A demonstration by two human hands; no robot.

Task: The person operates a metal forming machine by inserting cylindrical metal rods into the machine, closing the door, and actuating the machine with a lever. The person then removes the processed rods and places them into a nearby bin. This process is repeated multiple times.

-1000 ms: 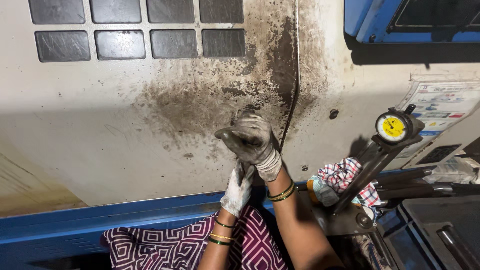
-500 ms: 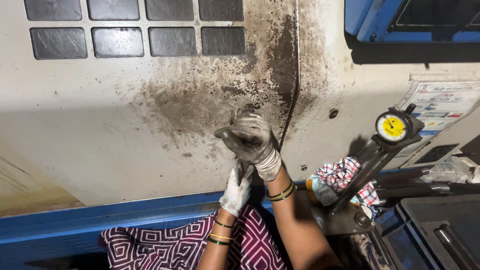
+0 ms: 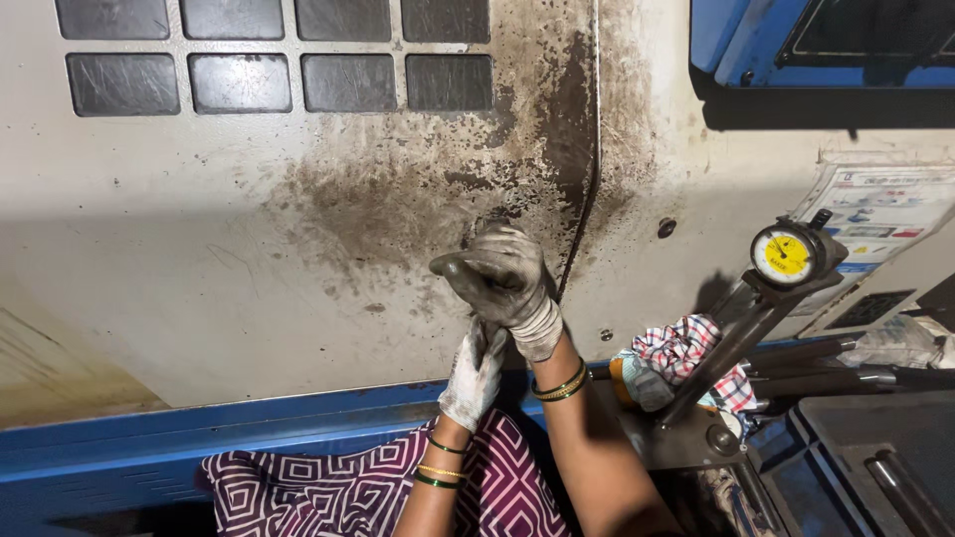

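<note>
My right hand [image 3: 502, 283], gloved, is clenched around something dark at frame centre; my left hand [image 3: 476, 373] pinches below it. Behind, a grimy cream panel [image 3: 199, 249], dark tiles [image 3: 239, 82] upper left, a yellow gauge [image 3: 783, 256] right.

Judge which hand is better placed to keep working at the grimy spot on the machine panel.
Right, probably. The right hand, in a dirty glove, is raised against the stained panel at the dark patch. The left hand hangs lower, under the right wrist, short of it.
</note>
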